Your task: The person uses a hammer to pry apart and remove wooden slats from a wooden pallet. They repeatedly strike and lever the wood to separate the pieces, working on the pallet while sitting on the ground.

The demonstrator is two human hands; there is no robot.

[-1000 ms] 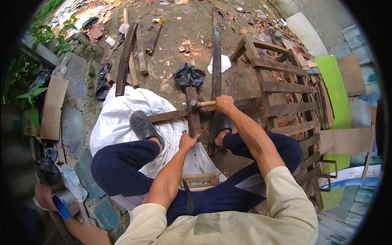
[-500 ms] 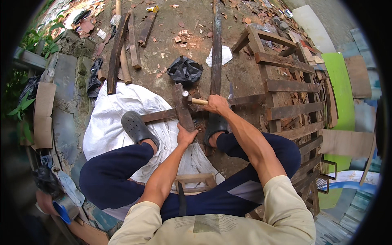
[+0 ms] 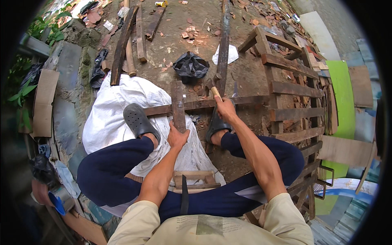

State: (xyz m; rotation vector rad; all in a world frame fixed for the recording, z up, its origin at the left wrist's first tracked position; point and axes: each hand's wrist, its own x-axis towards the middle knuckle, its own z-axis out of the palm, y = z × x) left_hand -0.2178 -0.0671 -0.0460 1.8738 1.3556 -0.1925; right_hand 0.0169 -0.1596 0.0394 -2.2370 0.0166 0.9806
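My left hand (image 3: 178, 137) is closed round the near end of a short dark wooden board (image 3: 177, 98). This board lies crosswise over a long wooden plank (image 3: 249, 100). To the right, my right hand (image 3: 225, 109) grips the wooden handle of a hammer (image 3: 215, 92). Its head points away from me, apart from the short board and beside a long dark beam (image 3: 224, 45). My feet, in dark clogs (image 3: 138, 119), are at the plank on either side of the short board.
A slatted wooden frame (image 3: 296, 89) stands at the right. White sacking (image 3: 110, 110) spreads under my left foot. Ahead lie a black plastic bag (image 3: 190, 67) and loose timber pieces (image 3: 123, 45) at the far left. A low wooden stool (image 3: 195, 175) shows between my legs.
The hammer has moved right, away from the short board, and its head now points forward instead of left. The short board has turned to lie straighter away from me.
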